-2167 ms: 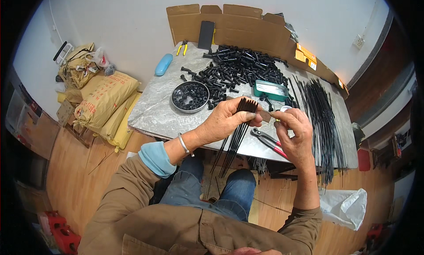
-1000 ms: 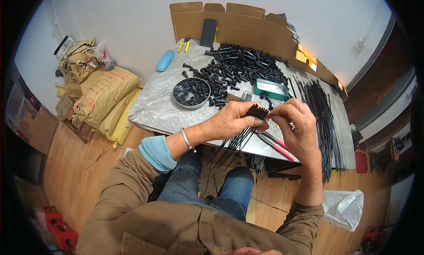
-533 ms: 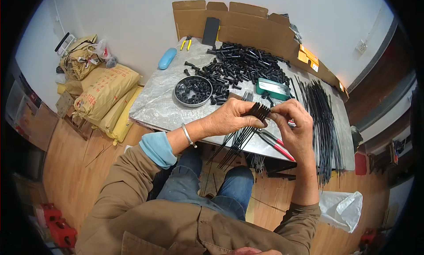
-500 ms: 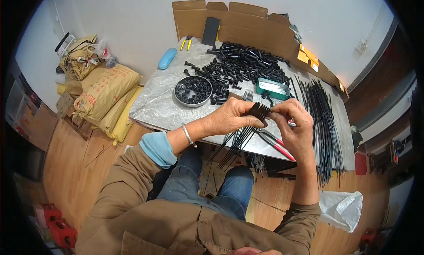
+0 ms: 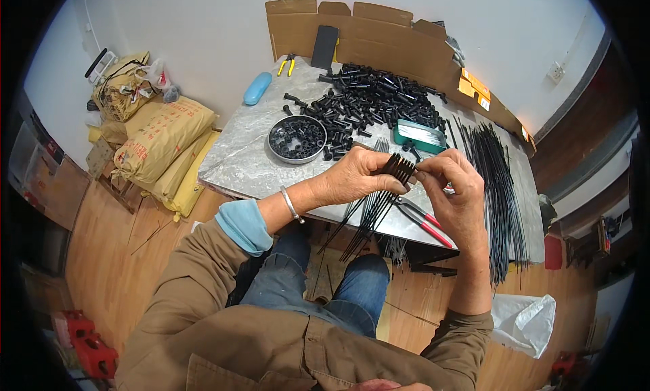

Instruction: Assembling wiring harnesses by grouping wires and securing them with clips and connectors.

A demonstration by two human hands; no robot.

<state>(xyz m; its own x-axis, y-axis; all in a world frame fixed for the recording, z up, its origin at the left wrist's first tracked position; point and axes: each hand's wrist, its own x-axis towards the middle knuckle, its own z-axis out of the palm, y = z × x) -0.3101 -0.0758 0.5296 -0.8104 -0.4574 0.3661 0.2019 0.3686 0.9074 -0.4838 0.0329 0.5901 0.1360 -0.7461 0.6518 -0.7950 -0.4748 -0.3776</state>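
My left hand (image 5: 357, 178) is closed on a small bundle of thin black rods (image 5: 369, 225), fanned out at the top and hanging below the table's front edge. My right hand (image 5: 453, 188) pinches at the bundle's upper ends with thumb and fingertips; what exactly sits between them is too small to make out. Just below the hands lies a red-handled tool (image 5: 428, 226), its head partly covered. Right of my right hand, a large sheaf of long black rods (image 5: 493, 194) lies across the table and overhangs its edge.
On the grey table (image 5: 233, 157) lie a heap of black bolt-like parts (image 5: 386, 96), a round metal bowl (image 5: 271, 147) of small black rings, a green box (image 5: 423, 144), yellow-handled pliers (image 5: 291, 67) and a blue case (image 5: 256, 90). Cardboard (image 5: 379, 25) borders the back. Sacks (image 5: 166, 134) stand left.
My right hand has shifted slightly to the right at the rod ends. My left hand keeps its grip, and the rods' tops look a little more fanned.
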